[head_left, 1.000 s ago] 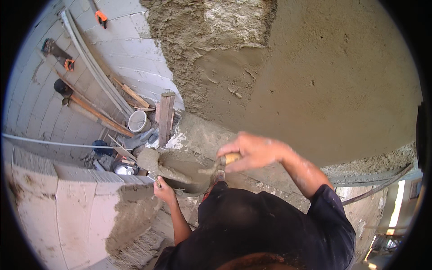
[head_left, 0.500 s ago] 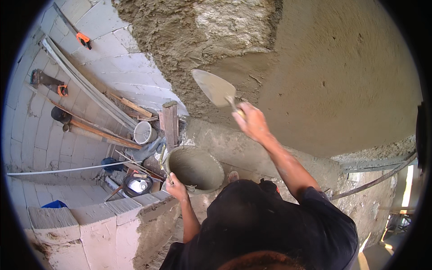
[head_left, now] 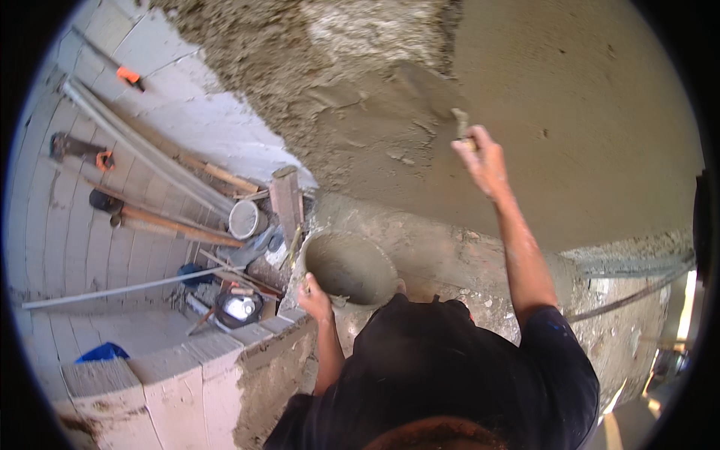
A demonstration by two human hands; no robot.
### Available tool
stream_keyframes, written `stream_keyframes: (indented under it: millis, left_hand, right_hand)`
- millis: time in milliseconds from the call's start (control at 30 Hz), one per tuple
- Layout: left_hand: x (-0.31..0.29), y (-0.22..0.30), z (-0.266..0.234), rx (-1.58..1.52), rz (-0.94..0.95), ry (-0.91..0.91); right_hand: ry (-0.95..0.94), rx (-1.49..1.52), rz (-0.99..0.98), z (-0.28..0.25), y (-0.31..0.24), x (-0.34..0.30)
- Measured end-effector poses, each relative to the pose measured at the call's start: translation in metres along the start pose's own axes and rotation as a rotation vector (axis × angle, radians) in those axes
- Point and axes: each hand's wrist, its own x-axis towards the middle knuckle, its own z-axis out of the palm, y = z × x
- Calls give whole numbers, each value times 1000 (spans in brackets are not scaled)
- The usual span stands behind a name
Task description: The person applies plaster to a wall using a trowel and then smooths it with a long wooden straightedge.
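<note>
My right hand (head_left: pixel 486 165) is raised to the wall, its fingers closed round the handle of a trowel (head_left: pixel 460 122). The trowel is turned so that its blade hardly shows. Around it lies wet grey-brown mortar (head_left: pixel 397 142), with ridges and streaks left of the tool and a smoother coat (head_left: pixel 577 127) on the right. Lower down, my left hand (head_left: pixel 315 302) grips the near-left rim of a large mortar-coated bucket (head_left: pixel 349 259). The bucket's inside is smeared with mortar; how much it holds is hard to tell.
Along the pale block wall on the left are orange-handled saws (head_left: pixel 129 76), long planks (head_left: pixel 180 225) and a light rail (head_left: pixel 146 146). A small white bucket (head_left: pixel 246 220) stands near a wooden post (head_left: pixel 286 199). A low block wall (head_left: pixel 172 375) runs at lower left; a hose (head_left: pixel 630 296) curves at right.
My right hand has swung to the right with the trowel, whose blade has turned from broadside to nearly hidden. Fresh mortar is spread on the wall. My left hand stays on the bucket rim.
</note>
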Motion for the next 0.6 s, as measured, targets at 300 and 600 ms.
stream_keyframes:
  millis: [300,600]
  left_hand:
    - [-14,-13,31,-40,5,-277]
    - [-76,50,97,-37,137,-909]
  right_hand:
    - [362,35,325,-53,20,-125]
    - [-812,238,915,-50,22,-291]
